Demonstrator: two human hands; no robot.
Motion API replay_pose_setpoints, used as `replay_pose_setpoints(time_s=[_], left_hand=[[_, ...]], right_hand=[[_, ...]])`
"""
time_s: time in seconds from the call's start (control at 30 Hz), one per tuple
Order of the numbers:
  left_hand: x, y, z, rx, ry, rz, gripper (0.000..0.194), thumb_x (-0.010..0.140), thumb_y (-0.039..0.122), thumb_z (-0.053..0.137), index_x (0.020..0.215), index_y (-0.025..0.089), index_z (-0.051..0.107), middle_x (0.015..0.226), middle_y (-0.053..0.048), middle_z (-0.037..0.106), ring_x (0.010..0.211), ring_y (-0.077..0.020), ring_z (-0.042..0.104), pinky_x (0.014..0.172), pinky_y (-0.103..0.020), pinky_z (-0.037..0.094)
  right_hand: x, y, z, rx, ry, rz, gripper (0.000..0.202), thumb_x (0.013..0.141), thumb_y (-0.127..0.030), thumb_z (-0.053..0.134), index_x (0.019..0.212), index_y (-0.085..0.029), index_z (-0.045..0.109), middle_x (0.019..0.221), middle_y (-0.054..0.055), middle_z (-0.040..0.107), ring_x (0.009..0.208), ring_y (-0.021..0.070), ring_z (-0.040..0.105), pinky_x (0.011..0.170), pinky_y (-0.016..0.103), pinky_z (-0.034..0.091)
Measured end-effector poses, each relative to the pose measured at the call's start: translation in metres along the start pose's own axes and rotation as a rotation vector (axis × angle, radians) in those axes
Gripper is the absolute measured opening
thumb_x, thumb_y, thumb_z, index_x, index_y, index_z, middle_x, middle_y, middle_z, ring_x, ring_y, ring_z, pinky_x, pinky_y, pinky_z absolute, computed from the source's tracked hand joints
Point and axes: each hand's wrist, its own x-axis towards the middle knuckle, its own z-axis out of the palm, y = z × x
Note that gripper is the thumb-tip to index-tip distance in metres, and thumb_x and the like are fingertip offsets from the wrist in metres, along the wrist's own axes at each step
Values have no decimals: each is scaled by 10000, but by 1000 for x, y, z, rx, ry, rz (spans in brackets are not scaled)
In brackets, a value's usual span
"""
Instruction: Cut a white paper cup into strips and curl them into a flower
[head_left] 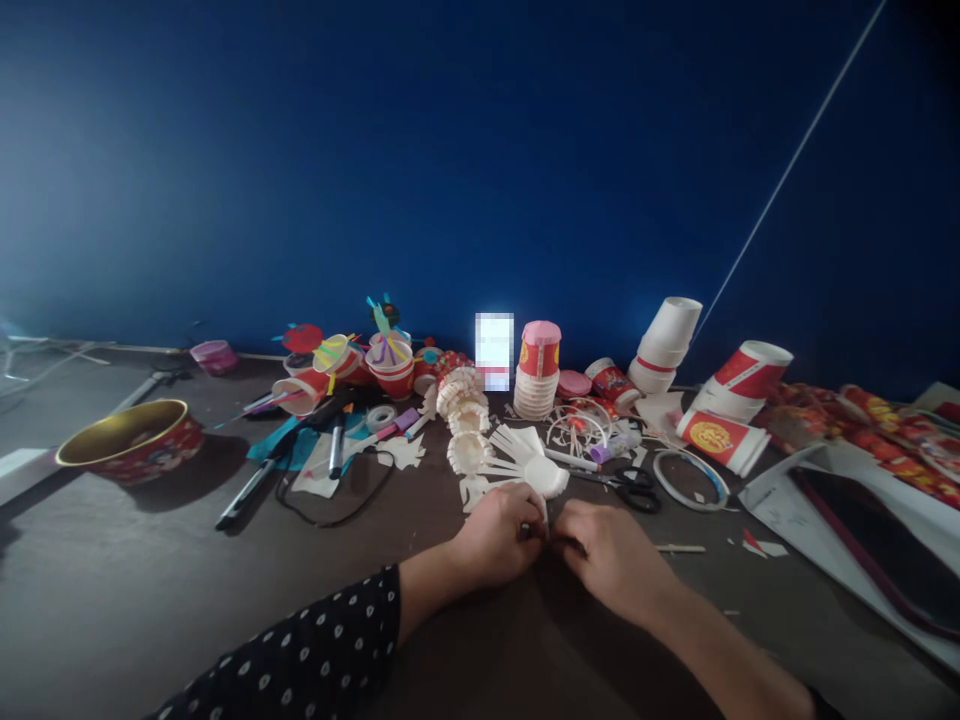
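My left hand and my right hand meet over the dark table, fingers closed in a pinch and nearly touching. Between their fingertips shows a narrow white paper strip; the fingers hide most of it. Just beyond them lies a white paper cup cut into fanned strips. I cannot tell whether the pinched strip is joined to it. Left of that, a row of cut white paper cups runs away from me. Black-handled scissors rest to the right, near a white tape roll.
Across the back stand stacked paper cups and leaning white cups. A red and gold bowl sits left, beside a utility knife and a marker. At right, a phone lies on a white box lid.
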Motion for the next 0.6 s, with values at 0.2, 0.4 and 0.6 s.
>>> replay_pose_setpoints(time_s=[0.2, 0.4, 0.6], left_hand=[[1, -1, 0, 5, -10, 14, 131, 579, 18, 596, 585, 149, 609, 761, -27, 627, 732, -149, 561, 678, -241, 415], [-1, 1, 0, 48, 2, 60, 103, 565, 53, 565, 583, 154, 552, 741, -37, 615, 709, -161, 549, 661, -254, 410], [-3, 3, -2, 121, -14, 82, 161, 534, 77, 566, 672, 158, 547, 699, -27, 584, 684, -169, 520, 636, -259, 392]], right_hand=[[2, -3, 2, 4, 0, 32, 137, 749, -138, 494, 704, -202, 605, 758, 21, 631, 696, 151, 573, 587, 245, 315], [2, -5, 3, 41, 2, 72, 145, 736, -137, 501, 716, -213, 622, 764, 17, 642, 698, 152, 578, 582, 247, 311], [2, -6, 1, 24, -7, 119, 111, 735, -165, 525, 723, -203, 628, 771, 30, 650, 721, 164, 587, 590, 248, 312]])
